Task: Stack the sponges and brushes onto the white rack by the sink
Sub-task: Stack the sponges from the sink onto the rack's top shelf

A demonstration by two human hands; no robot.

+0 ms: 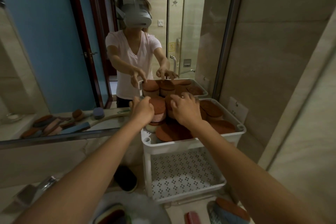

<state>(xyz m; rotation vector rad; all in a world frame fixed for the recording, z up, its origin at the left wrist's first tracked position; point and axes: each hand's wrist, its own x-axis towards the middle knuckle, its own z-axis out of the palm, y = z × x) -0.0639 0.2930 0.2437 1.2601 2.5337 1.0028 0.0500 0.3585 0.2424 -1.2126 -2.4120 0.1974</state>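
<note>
A white two-tier rack [192,144] stands on the counter against the mirror. Its top tray holds several round brown sponges, some lying flat [172,132], some stacked upright [159,108]. My left hand [142,110] rests against the left stack, fingers curled on its side. My right hand [185,108] lies over the middle stack, fingers bent down on the sponges. Whether either hand grips a sponge is hidden. The lower perforated tier [183,171] holds nothing.
A blue and brown sponge [230,209] and a red brush [192,217] lie at the counter's near edge. A faucet [39,186] is at lower left. The mirror [72,42] reflects the person and brushes. A tiled wall [281,60] stands to the right.
</note>
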